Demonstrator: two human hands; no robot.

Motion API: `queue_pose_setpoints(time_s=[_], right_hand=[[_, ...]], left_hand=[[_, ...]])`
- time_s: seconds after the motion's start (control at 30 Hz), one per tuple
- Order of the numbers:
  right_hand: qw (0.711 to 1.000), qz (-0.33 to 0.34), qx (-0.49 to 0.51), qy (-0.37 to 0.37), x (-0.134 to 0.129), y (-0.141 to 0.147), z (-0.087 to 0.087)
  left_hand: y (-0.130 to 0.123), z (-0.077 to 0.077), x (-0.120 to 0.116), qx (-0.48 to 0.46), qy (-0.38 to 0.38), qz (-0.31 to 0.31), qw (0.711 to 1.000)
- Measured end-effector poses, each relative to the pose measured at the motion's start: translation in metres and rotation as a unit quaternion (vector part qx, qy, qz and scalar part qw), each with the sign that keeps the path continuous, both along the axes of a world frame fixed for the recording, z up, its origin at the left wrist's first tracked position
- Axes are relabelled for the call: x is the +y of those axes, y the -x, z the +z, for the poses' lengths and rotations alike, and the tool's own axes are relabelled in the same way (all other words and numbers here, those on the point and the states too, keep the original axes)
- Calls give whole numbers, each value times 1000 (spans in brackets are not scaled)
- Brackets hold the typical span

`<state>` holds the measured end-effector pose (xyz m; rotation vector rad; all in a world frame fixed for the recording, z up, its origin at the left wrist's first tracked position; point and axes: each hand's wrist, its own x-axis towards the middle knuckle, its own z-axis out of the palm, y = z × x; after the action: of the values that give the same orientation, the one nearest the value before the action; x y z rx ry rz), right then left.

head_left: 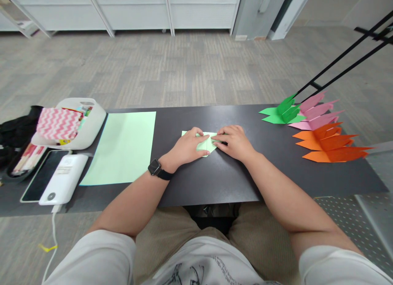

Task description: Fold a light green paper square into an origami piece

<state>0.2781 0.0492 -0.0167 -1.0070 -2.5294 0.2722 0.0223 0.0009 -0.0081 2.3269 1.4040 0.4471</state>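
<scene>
My white printed shirt (196, 255) is nearest. Folded pale-green paper (208, 145) lies partly under my spread left hand (188, 149); right hand (235, 142) touches its right edge, pinching or pressing, can't tell. Uneven pressure could crease it crooked; a slack left hand could let it slide.
</scene>
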Motion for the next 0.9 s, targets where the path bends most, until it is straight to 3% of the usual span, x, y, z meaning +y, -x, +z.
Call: queue_pose_setpoints(time_s=[0.37, 0.57, 0.63, 0.9], right_hand=[[1000, -3, 6, -10, 0, 1, -2], [997, -3, 26, -75, -20, -5, 22], [998, 8, 6, -61, -32, -6, 27], [999, 33, -36, -23, -63, -4, 9]], left_hand=[[1, -1, 2, 1, 2, -4, 1000], [0, -2, 2, 3, -4, -5, 1000], [0, -2, 2, 0, -9, -6, 1000], [0, -5, 3, 3, -13, -8, 1000]])
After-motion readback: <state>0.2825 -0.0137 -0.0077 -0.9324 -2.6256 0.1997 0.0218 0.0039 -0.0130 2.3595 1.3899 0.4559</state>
